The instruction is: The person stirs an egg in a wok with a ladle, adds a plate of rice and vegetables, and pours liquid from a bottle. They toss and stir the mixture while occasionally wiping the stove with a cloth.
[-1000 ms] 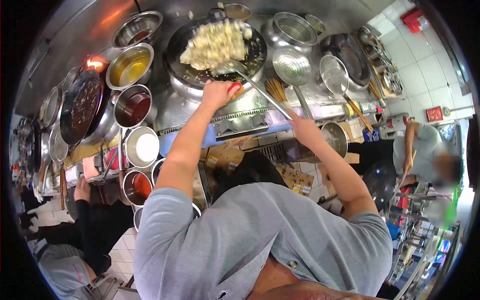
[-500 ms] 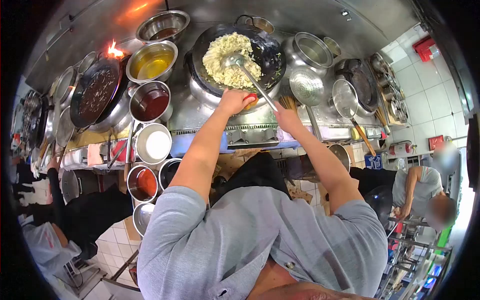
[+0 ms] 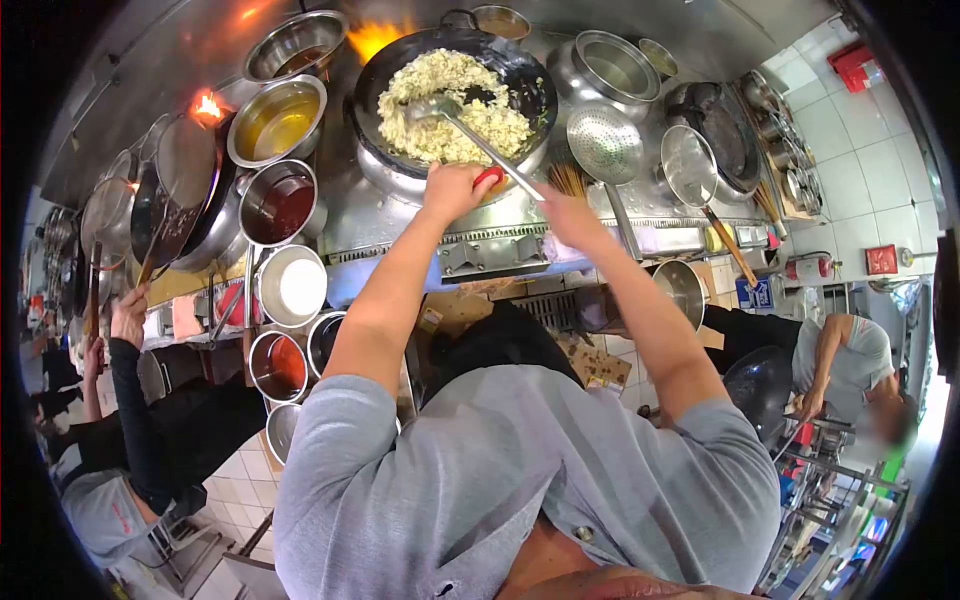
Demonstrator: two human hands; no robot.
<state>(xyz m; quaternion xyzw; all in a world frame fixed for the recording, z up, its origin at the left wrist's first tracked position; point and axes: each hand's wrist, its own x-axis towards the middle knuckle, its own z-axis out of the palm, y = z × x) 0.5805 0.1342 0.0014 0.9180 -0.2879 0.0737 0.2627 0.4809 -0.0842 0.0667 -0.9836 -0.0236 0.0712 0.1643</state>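
A black wok sits on the burner in front of me, with yellowish fried rice spread over its base. My left hand is closed at the wok's near rim, where a red piece shows beside the fingers; the exact grip is partly hidden. In my right hand is the long handle of a steel ladle. The ladle's bowl rests among the rice at the wok's left side. My right hand is slightly blurred.
Flames rise behind the wok. Left stand an oil bowl and a dark red sauce pot; right lie a perforated skimmer and a mesh strainer. One co-worker's hand works at far left; another person is at right.
The ladle's bowl has moved left through the rice, opening a dark gap in it. Flames now show behind the wok. The left co-worker's hand has risen with a strainer over the neighbouring wok.
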